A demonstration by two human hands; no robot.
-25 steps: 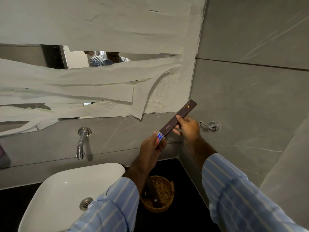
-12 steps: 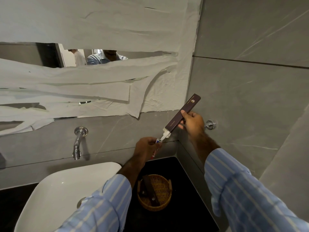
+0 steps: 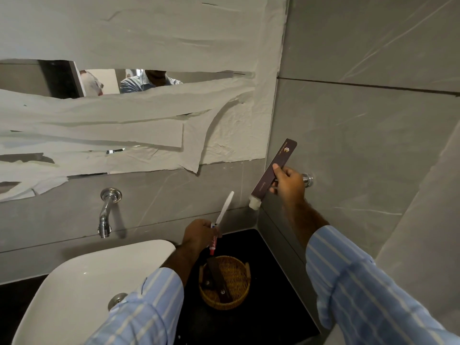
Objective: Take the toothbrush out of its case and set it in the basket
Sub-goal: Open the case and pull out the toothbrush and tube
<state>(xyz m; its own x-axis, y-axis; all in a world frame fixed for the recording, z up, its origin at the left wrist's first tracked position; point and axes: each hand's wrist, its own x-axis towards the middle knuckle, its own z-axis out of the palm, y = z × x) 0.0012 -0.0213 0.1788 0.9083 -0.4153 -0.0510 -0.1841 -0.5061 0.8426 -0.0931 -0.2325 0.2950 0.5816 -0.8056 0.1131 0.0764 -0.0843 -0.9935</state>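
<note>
A white toothbrush (image 3: 225, 207), fully out of its dark case (image 3: 273, 170), is gripped by the left hand (image 3: 199, 236) with a small tube, above the wicker basket (image 3: 239, 298) on the counter (image 3: 273, 270). The case is pinched in the right hand (image 3: 290, 181). The toothbrush is best lowered flat, then released.

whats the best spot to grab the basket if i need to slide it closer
Take the basket by one of the small handles on its rim, the right one being the clearest. Come from above and from the right, since the left hand with the toothbrush hangs over the near-left side. The woven rim itself is low and round, so a pinch grip over the wall should also work.
</note>
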